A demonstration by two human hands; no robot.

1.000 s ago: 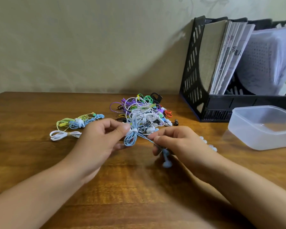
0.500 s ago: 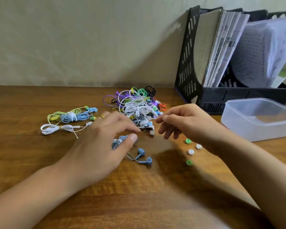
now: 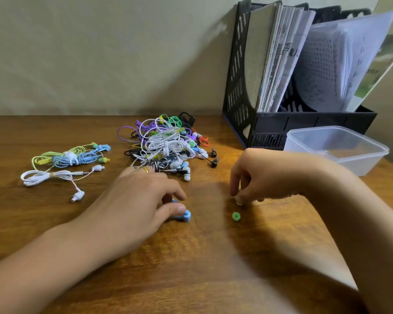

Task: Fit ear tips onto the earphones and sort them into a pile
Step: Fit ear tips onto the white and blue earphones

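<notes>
Wooden surface [image 3: 55, 223] under everything. At about two o'clock, against the wall, a black file rack [image 3: 241, 91] full of papers, and just in front of it a clear plastic box [image 3: 337, 147]; contents not to be made out.

At twelve o'clock, a big tangled heap of earphones [image 3: 166, 146] in white, purple, green and black: judged as the stock not yet handled, and by far the larger share. At ten o'clock, well apart from the heap, a small sorted pile [image 3: 70, 164] of bundled sets in yellow-green, blue and white, three as far as can be counted, with tips seemingly on their buds. So only a small part done, most of the work left.

Left hand [image 3: 136, 200] near the centre, lying low over the surface, thumb and curled fingers holding a blue earphone [image 3: 183, 215]; cord hidden beneath the palm. Right hand [image 3: 266, 175] at about three o'clock of it, fingers bent down, thumb and forefinger pinching a small white ear tip [image 3: 239, 202] right at the surface. Just beside, toward six o'clock, one loose green ear tip [image 3: 236, 215], touched by nothing.

Step in hand, by judgement: picking a tip for the blue bud. Fitting itself not yet begun.
</notes>
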